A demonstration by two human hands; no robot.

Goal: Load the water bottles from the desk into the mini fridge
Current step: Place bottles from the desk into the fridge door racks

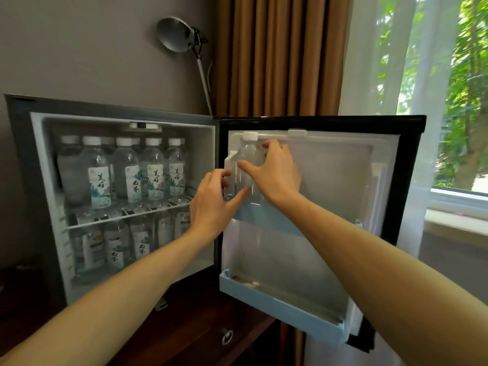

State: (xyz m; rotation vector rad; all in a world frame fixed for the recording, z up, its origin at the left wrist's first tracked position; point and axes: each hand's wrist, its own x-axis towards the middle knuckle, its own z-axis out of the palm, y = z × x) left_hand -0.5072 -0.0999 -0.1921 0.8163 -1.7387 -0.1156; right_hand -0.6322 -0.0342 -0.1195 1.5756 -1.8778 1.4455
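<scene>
The mini fridge [34, 159] stands open on the dark wooden desk [190, 326]. Several labelled water bottles [126, 175] fill its upper shelf, and more stand on the lower shelf [116, 247]. A clear water bottle with a white cap [249, 154] stands upright in the upper rack of the open door [343, 180], at its left end. My right hand [274, 170] grips this bottle from the right. My left hand [214, 202] curls its fingers around the left end of the door rack, and its thumb touches the bottle's lower part.
A pale blue lower door shelf [277, 310] juts out toward me. A metal lamp [177, 35] stands behind the fridge beside brown curtains [277, 54]. A sheer curtain and a window [462, 101] are at the right.
</scene>
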